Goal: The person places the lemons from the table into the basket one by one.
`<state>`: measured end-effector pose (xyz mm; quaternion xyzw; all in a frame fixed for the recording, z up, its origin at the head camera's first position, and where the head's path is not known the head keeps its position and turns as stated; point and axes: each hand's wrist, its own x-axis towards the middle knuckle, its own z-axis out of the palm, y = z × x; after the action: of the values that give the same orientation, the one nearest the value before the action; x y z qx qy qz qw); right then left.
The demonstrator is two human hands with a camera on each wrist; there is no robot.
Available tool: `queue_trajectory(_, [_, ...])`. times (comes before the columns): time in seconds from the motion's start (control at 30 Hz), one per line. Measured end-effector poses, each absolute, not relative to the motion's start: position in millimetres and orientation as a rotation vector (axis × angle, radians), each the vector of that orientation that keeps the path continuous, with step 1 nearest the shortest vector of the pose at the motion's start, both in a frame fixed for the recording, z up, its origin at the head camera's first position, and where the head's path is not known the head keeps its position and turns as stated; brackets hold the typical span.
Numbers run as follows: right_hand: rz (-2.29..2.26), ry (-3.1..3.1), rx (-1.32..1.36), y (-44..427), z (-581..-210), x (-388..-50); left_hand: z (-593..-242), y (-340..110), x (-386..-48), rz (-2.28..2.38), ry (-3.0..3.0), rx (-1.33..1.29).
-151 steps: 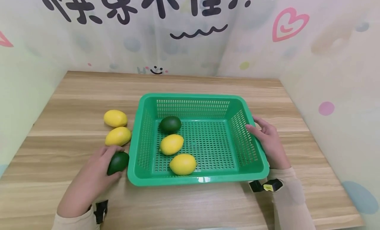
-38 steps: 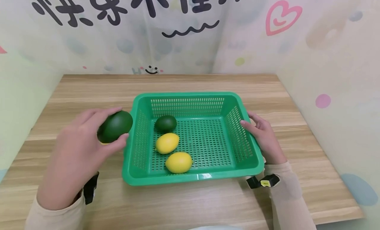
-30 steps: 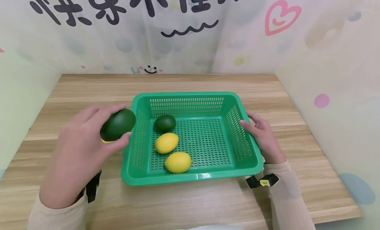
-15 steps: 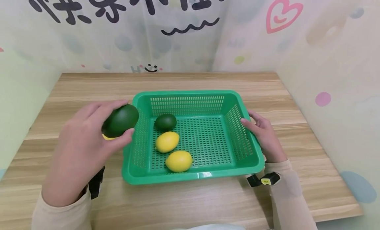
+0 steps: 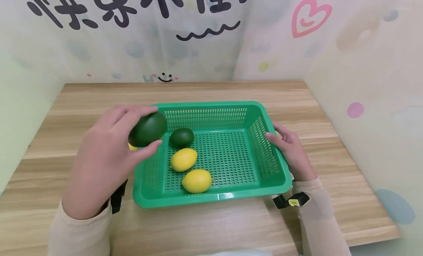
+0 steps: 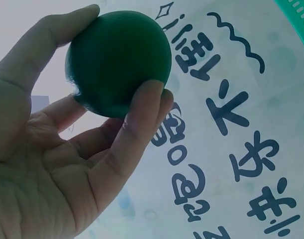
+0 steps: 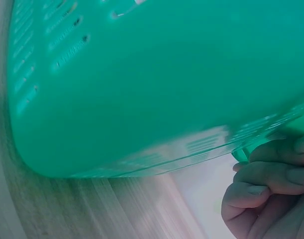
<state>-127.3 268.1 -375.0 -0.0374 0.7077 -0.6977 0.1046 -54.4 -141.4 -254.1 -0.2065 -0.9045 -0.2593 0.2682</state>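
Observation:
My left hand holds a smooth dark green avocado between thumb and fingertips, raised over the left rim of the green basket. The left wrist view shows this avocado from below, with the fingers curled round it. Inside the basket, towards its left side, lie another avocado and two lemons, one in the middle and a nearer lemon. My right hand grips the basket's right rim, thumb on the inner side; its curled fingers show under the rim in the right wrist view.
A sliver of a yellow lemon shows behind the held avocado; my left hand hides the rest of that area. The wooden table meets a printed wall covering at the back. Something pale pokes in at the bottom edge.
Five seconds ago my left hand gripped the avocado on the table left of the basket. It has since lifted it and moved right over the rim. My right hand keeps its grip.

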Motion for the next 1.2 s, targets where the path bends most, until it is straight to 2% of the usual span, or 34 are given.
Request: queue_trajectory(1.2, [-2.078,2.091,-0.126,268.2,-374.2,-124.2,-244.9,-123.6,-74.2,-0.618,-2.511,-0.706])
